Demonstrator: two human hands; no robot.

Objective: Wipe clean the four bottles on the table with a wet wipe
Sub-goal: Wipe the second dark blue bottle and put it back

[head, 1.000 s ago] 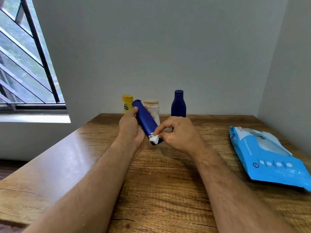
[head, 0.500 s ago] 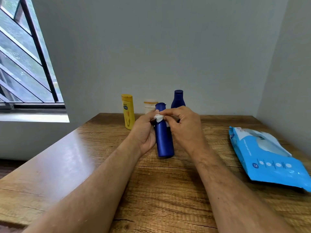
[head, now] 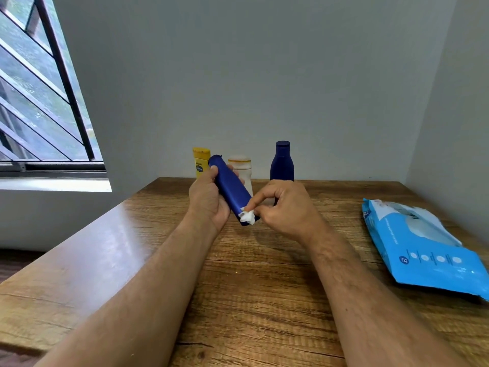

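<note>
The person's left hand (head: 209,201) is wrapped round a blue bottle (head: 229,189), thumb on the near side and fingertips showing past the far side, and holds it above the wooden table (head: 251,274). The bottle is tilted, with its upper end leaning away to the left and its lower end pointing toward the person and a little to the right. The right hand (head: 284,207) has its fingers curled in, and thumb and forefinger pinch a small crumpled white wipe (head: 247,217), which is pressed against the lower end of the blue bottle.

Three more bottles stand upright in a row at the far edge of the table, close to the grey wall (head: 251,75). The yellow bottle (head: 200,161) is farthest left and partly hidden behind the held bottle and the left hand. Just to its right is a white bottle (head: 242,169) with an orange band under its cap, its lower part also hidden by the hand and the bottle it holds. Farther right, set a little apart, is a dark blue bottle (head: 282,162) with a narrow cap; the right hand covers its foot.

On the right side of the table lies a light blue pack of wipes (head: 423,250), flat, well apart from both hands. A window with dark bars (head: 39,88) is on the left wall.
</note>
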